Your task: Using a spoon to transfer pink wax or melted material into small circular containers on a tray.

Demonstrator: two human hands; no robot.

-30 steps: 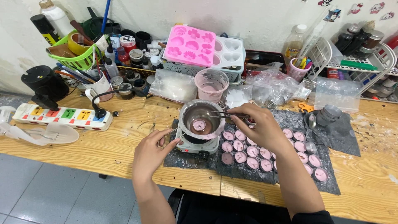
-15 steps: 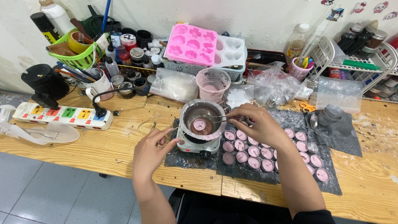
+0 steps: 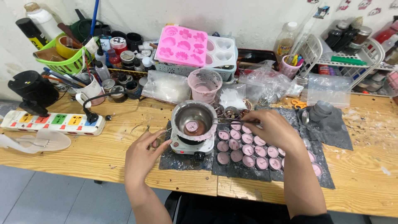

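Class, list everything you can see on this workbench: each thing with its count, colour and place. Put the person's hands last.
Metal pot: one, silver, on a small white hotplate, centre.
Small wax cups: many, pink, on a dark mat right of the pot.
Silicone mould: one, pink, back centre.
Measuring cup: one, pink, behind the pot.
Power strip: one, white with coloured sockets, left.
Basket: one, green, back left.
Wire rack: one, white, back right.
Left hand: beside the hotplate.
Right hand: by the pot's handle, over the cups.
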